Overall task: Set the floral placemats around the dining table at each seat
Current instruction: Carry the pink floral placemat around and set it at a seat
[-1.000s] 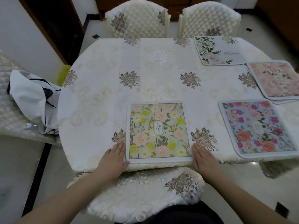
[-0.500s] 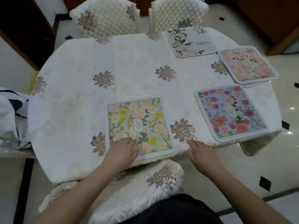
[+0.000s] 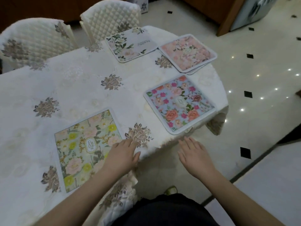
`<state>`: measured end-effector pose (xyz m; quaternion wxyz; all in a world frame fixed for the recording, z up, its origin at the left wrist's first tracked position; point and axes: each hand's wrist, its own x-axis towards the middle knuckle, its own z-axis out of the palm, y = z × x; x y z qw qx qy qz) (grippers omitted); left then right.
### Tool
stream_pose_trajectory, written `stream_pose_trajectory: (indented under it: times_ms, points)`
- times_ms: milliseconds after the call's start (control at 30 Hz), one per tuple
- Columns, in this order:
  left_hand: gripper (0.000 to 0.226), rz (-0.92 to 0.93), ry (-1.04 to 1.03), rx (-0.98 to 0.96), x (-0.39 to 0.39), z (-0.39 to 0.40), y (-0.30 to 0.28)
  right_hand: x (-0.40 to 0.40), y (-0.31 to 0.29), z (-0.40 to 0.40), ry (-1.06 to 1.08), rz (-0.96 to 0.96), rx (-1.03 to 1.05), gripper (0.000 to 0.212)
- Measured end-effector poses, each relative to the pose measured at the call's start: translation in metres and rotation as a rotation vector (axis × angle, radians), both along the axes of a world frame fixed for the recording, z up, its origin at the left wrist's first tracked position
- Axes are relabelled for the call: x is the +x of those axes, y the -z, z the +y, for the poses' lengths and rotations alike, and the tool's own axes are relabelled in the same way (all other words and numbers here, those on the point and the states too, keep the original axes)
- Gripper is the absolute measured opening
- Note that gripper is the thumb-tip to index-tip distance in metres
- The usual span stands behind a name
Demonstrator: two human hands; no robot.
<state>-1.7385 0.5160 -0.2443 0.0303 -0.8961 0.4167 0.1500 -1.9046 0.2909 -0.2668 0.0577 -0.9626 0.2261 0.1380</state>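
A green-and-yellow floral placemat (image 3: 84, 145) lies flat near the table's front edge. My left hand (image 3: 123, 154) hovers open over its right corner and the tablecloth beside it, holding nothing. My right hand (image 3: 194, 156) is open in the air just off the table edge, below a blue placemat with red and orange roses (image 3: 180, 103). Farther back lies a pink floral placemat (image 3: 189, 53), with another mat's edge showing beneath it. A white placemat with green leaves (image 3: 130, 44) sits in front of a far chair.
The oval table wears a cream embroidered cloth (image 3: 73, 82). Two quilted cream chairs (image 3: 110, 17) (image 3: 34, 41) stand at the far side, and a covered chair seat (image 3: 117, 198) is below my arms. Glossy tiled floor (image 3: 260, 79) lies to the right.
Both hands have left the green placemat's sides and shifted right. My view has swung right, so the blue mat now sits nearer the middle.
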Motion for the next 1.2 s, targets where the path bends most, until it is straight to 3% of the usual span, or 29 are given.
stream_pose_trajectory:
  times_ms: [233,567,733,833,900,1000,1200]
  points:
    - [0.056,-0.084,0.191,0.021,-0.030,-0.089,-0.012,-0.040,0.008,-0.051,0.124,0.036,0.042,0.058]
    - [0.058,-0.107,0.483,0.026,-0.057,-0.182,-0.025,-0.078,-0.006,-0.105,0.353,-0.083,0.038,0.062]
    - [0.062,-0.106,0.586,-0.006,-0.063,-0.239,-0.037,-0.091,-0.023,-0.131,0.445,-0.127,0.003,0.076]
    - [0.078,-0.092,0.677,-0.057,-0.070,-0.276,-0.047,-0.101,-0.030,-0.147,0.511,-0.132,0.018,0.085]
    - [0.084,-0.071,0.722,-0.054,-0.072,-0.299,-0.047,-0.105,-0.033,-0.157,0.568,-0.142,0.003,0.084]
    - [0.074,-0.073,0.757,-0.067,-0.069,-0.327,-0.038,-0.109,-0.039,-0.167,0.646,-0.132,-0.012,0.073]
    - [0.081,-0.010,0.848,-0.139,-0.064,-0.382,-0.044,-0.119,-0.050,-0.192,0.777,-0.083,-0.076,0.083]
